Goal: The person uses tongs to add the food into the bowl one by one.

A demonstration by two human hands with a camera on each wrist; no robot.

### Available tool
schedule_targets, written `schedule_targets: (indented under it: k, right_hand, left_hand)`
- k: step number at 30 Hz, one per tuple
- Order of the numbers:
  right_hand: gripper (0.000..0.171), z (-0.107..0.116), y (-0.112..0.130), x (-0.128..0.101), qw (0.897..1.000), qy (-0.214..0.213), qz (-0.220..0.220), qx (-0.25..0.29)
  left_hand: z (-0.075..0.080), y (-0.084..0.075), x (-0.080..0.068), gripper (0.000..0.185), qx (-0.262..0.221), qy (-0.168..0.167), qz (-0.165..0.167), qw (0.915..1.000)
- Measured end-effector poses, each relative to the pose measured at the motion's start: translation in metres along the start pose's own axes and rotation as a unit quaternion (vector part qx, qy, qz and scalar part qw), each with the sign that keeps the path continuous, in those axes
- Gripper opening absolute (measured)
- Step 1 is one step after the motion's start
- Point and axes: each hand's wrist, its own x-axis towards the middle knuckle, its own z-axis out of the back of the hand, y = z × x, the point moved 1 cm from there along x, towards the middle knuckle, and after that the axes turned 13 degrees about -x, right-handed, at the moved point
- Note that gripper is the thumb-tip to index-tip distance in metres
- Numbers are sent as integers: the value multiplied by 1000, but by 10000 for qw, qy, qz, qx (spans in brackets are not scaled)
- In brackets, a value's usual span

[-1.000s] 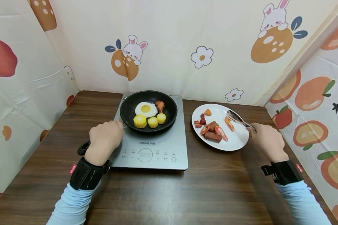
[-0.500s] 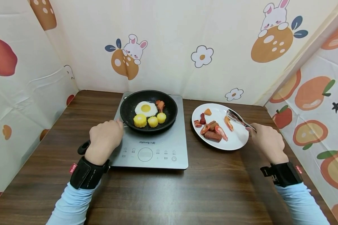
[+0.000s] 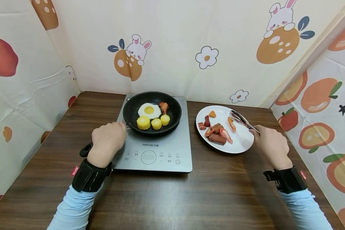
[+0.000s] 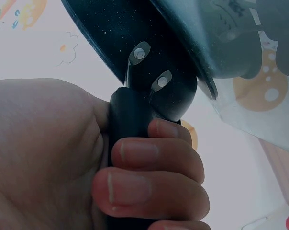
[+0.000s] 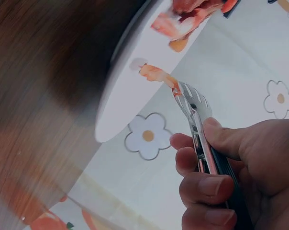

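Note:
My left hand [image 3: 107,142] grips the black handle [image 4: 129,108] of a frying pan [image 3: 132,108], fingers curled round it in the left wrist view. In the pan lie a fried egg [image 3: 149,111], several yellow corn pieces [image 3: 143,122] and a small drumstick-shaped piece [image 3: 164,108]. Over the white plate [image 3: 241,142], my right hand [image 3: 271,145] holds metal tongs [image 3: 241,119]. Their slotted ends are at the tail of a shrimp [image 5: 156,74], which seems caught between them. Sausage-like pieces [image 3: 217,139], another shrimp [image 3: 226,135] and small meat pieces [image 3: 207,121] lie on the plate.
The pan stands on a silver induction cooker [image 3: 166,150] at the back of the brown wooden table [image 3: 172,201]. An orange wedge-shaped piece [image 3: 212,114] is near the plate's far rim. Printed cloth walls [image 3: 172,48] enclose the table at the back and sides.
The right hand and tongs have shifted slightly left and up, and the shrimp at their tips has moved a little with them. The left hand and pan stay in place.

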Motion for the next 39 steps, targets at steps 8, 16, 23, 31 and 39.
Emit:
schedule_targets:
  k: [8,16,23,31,39]
  right_hand:
    - [34,10,19,-3,9996,-290,68,-15]
    - [37,28,44,-7,9971,-643,383,143]
    - [39,43,75,-4,9945,-770,620,353]
    - [36,57,112,3,9916,-840,862,472]
    - [27,66,153,12,9869,-927,1181,585]
  left_hand:
    - [1,0,0,58,6,48,-5,10000]
    - [1,0,-1,58,-20,32,-8,10000]
    - [1,0,-1,59,-35,8,-48,10000]
    - [2,1,-3,59,-52,4,-134,9999]
    - [2,1,-3,59,-49,43,-81,9999]
